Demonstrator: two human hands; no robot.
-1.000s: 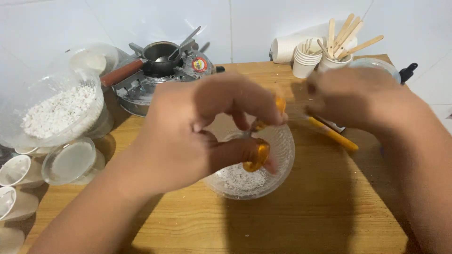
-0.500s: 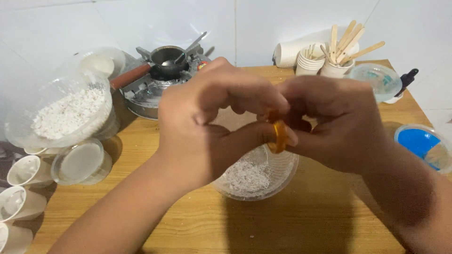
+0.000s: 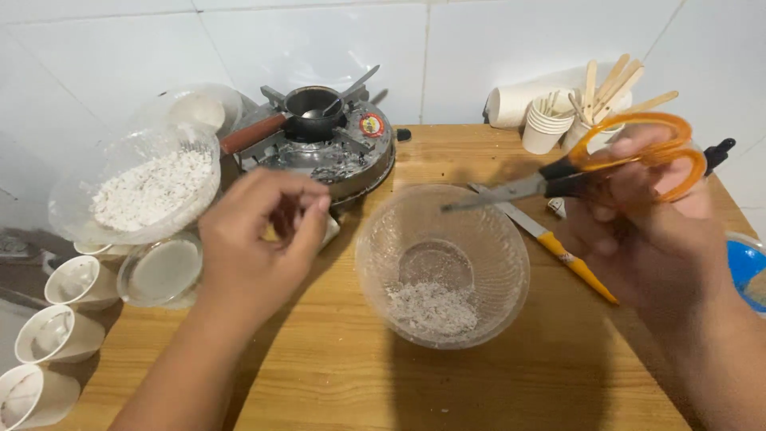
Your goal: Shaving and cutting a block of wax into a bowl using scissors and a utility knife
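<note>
My right hand [image 3: 650,231] holds orange-handled scissors [image 3: 606,164] above the right side of the wooden table [image 3: 479,383], blades shut and pointing left over a clear glass bowl [image 3: 443,263]. The bowl has a little white flaky material at its bottom. My left hand [image 3: 259,239] hovers left of the bowl with fingers curled together; whether it pinches anything I cannot tell.
A small stove with a dark pot and spoon [image 3: 323,132] stands at the back. A large bowl of white flakes [image 3: 140,191] sits at left, with several small white cups [image 3: 52,335] below it. An orange-handled knife [image 3: 550,243], paper cups with wooden sticks [image 3: 574,116] and a blue container [image 3: 750,267] lie at right.
My hands have parted from above the bowl. The right hand carried the scissors to the right, the left hand drew back to the left, and the bowl is now uncovered.
</note>
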